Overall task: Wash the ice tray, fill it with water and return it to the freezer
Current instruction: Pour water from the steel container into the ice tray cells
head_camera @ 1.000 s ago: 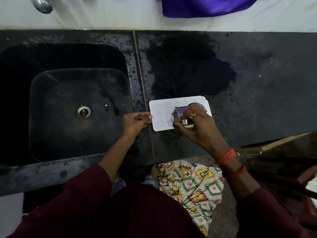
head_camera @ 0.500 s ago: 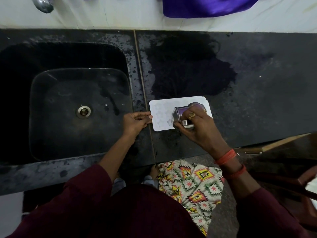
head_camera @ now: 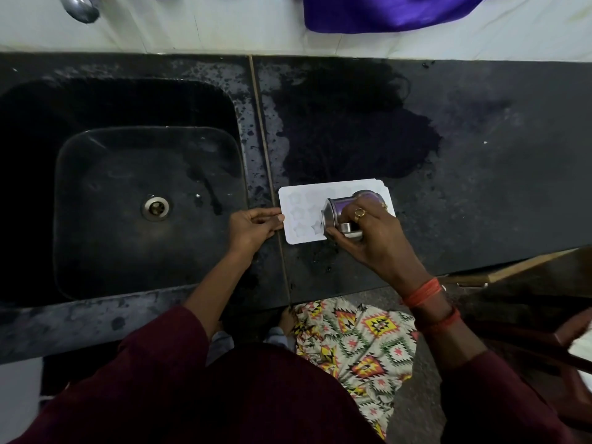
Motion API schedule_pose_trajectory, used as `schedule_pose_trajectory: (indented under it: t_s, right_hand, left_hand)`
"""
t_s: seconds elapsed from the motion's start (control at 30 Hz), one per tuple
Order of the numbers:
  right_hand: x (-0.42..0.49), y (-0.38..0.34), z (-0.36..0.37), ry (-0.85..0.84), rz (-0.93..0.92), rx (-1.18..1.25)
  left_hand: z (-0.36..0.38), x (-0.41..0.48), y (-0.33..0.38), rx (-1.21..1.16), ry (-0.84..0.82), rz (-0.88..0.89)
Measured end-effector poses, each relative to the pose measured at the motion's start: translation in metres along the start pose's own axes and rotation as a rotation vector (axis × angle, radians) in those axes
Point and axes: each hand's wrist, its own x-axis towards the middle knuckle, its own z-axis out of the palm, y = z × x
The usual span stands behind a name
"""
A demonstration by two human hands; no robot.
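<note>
A white ice tray (head_camera: pixel 304 206) with star-shaped moulds lies flat on the black counter, just right of the sink. My left hand (head_camera: pixel 253 224) pinches the tray's left edge. My right hand (head_camera: pixel 368 238) holds a steel cup (head_camera: pixel 344 209) tilted on its side over the tray's right half, mouth toward the left. The cup and hand hide the moulds beneath them. Whether water is running out of the cup I cannot tell.
The black sink (head_camera: pixel 147 206) with its drain (head_camera: pixel 156 207) lies to the left; a tap (head_camera: pixel 80 8) sits above it at the wall. A wet patch (head_camera: pixel 349 129) spreads on the counter (head_camera: pixel 480 187) behind the tray. Purple cloth (head_camera: pixel 384 11) hangs on the wall. A wooden chair (head_camera: pixel 544 315) stands at the right.
</note>
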Motion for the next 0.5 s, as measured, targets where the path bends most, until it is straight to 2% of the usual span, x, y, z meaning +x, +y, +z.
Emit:
schedule_pose_trajectory:
  t_s: [0.5]
  right_hand:
    - [-0.001, 0.003, -0.013, 0.117, 0.13, 0.108]
  left_hand:
    - [0.001, -0.002, 0.0, -0.007, -0.009, 0.018]
